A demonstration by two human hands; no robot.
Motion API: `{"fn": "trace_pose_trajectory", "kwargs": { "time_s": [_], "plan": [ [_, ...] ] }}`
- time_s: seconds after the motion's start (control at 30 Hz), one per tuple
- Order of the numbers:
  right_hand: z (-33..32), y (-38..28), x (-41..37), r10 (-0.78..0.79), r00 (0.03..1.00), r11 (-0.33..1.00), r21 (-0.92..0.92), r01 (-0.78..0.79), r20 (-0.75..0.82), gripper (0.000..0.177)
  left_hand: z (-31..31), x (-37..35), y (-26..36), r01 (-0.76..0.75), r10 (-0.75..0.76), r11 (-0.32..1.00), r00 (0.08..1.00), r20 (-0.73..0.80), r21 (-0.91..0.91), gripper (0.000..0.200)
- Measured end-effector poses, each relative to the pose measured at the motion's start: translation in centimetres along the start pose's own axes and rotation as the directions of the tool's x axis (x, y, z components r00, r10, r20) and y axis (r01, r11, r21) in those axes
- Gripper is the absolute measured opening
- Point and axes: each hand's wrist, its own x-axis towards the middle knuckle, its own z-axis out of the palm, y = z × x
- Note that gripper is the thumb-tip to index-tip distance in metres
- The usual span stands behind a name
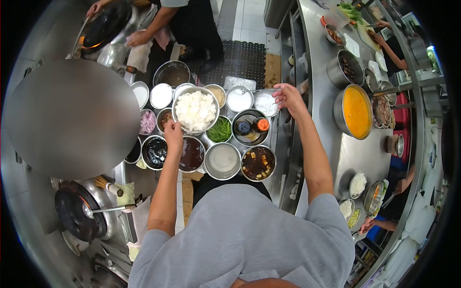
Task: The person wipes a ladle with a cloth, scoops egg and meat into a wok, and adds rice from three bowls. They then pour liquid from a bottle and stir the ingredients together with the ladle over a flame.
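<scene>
My left hand [173, 133] is closed on the near-left rim of a metal bowl [175, 115] of white rice [195, 110]. This bowl is held over the cluster of seasoning pots. At the right end of the back row, my right hand [290, 99] is pinched at a tub of white powder [266, 103]. Its fingers seem to hold the thin handle of a small spoon, whose bowl end I cannot make out. Next to that tub stands another pot of white seasoning [239, 99]. Chopped green herbs [219, 129] fill a pot to the right of the rice.
Sauce pots [223, 161] line the near edge, and two bottles [252, 126] stand in one pot. Woks [79, 211] sit on the stoves at left. A co-worker's arm [152, 30] is at the far wok. The right counter [331, 158] holds a yellow-liquid bowl [354, 113].
</scene>
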Motion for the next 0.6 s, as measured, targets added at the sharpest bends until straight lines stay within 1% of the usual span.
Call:
{"fn": "trace_pose_trajectory", "kwargs": {
  "time_s": [0.03, 0.07, 0.13, 0.17, 0.23, 0.27, 0.3, 0.33, 0.4, 0.43, 0.47, 0.5, 0.53, 0.57, 0.6],
  "plan": [
    [0.8, -1.6, -0.8, -0.032, 0.999, 0.999, -0.004, 0.032, 0.026, 0.029, 0.1, 0.2, 0.2, 0.035, -0.034, 0.999, 0.999, 0.014, -0.033, 0.019],
    [1.8, -3.3, -1.7, -0.080, 0.996, 0.995, -0.049, 0.082, 0.050, 0.030, 0.0, 1.9, -3.2, -0.085, 0.085, 0.992, 0.996, 0.001, 0.091, 0.018],
    [4.2, -6.3, -3.4, -0.167, 0.979, 0.973, -0.141, 0.183, 0.117, 0.033, 1.8, 0.6, -0.8, -0.018, 0.018, 1.000, 0.999, 0.048, -0.005, 0.017],
    [5.1, -7.0, -3.4, -0.211, 0.973, 0.948, -0.223, 0.227, 0.092, 0.030, 2.3, 0.5, -1.0, 0.037, -0.033, 0.998, 0.997, 0.071, -0.053, 0.017],
    [6.8, -5.9, -1.4, -0.195, 0.978, 0.861, -0.465, 0.204, 0.069, 0.029, 3.1, 0.9, -2.0, 0.145, -0.126, 0.980, 0.983, 0.134, -0.139, 0.019],
    [7.1, -4.7, -0.1, -0.191, 0.981, 0.798, -0.574, 0.181, 0.044, 0.029, 3.3, 1.0, -2.3, 0.114, -0.102, 0.988, 0.988, 0.119, -0.105, 0.019],
    [7.5, -2.3, 2.1, -0.030, 0.995, 0.733, -0.675, 0.087, 0.097, 0.032, 3.1, 1.2, -2.7, 0.101, -0.087, 0.990, 0.986, 0.140, -0.094, 0.018],
    [8.0, -0.4, 3.4, 0.138, 0.983, 0.645, -0.765, 0.002, 0.119, 0.037, 2.8, 1.3, -2.9, 0.087, -0.072, 0.993, 0.983, 0.170, -0.080, 0.018],
    [8.7, -0.1, 2.1, -0.094, 0.995, 0.632, -0.769, 0.092, 0.042, 0.047, 1.5, 1.5, -1.4, -0.049, 0.040, 0.998, 0.982, 0.183, 0.044, 0.013],
    [8.5, -0.1, 0.8, -0.233, 0.972, 0.632, -0.756, 0.170, 0.024, 0.055, 0.8, 1.3, -0.3, -0.119, 0.096, 0.987, 0.973, 0.210, 0.103, 0.012],
    [8.3, -0.2, -0.4, -0.367, 0.930, 0.614, -0.750, 0.246, 0.005, 0.064, 0.1, 1.0, 1.0, -0.239, 0.215, 0.968, 0.944, 0.249, 0.072, 0.012],
    [8.2, -1.2, -3.4, -0.395, 0.918, 0.657, -0.709, 0.255, -0.035, 0.062, -0.7, 0.7, 3.0, -0.193, 0.131, 0.963, 0.946, 0.297, 0.189, 0.013],
    [7.6, -1.1, -6.8, -0.462, 0.881, 0.681, -0.678, 0.278, -0.103, 0.059, -1.0, 2.6, 0.8, -0.337, 0.249, 0.915, 0.904, 0.348, 0.221, 0.012],
    [5.8, 2.0, -8.1, -0.681, 0.718, 0.517, -0.789, 0.334, -0.142, 0.052, -0.9, 3.8, 0.0, -0.316, 0.230, 0.939, 0.872, 0.432, 0.138, 0.009],
    [5.9, 1.0, -12.9, -0.456, 0.849, 0.699, -0.698, 0.158, -0.265, 0.047, 0.4, 1.4, 3.7, -0.187, 0.124, 0.977, 0.891, 0.436, 0.105, 0.012]
  ]
}}
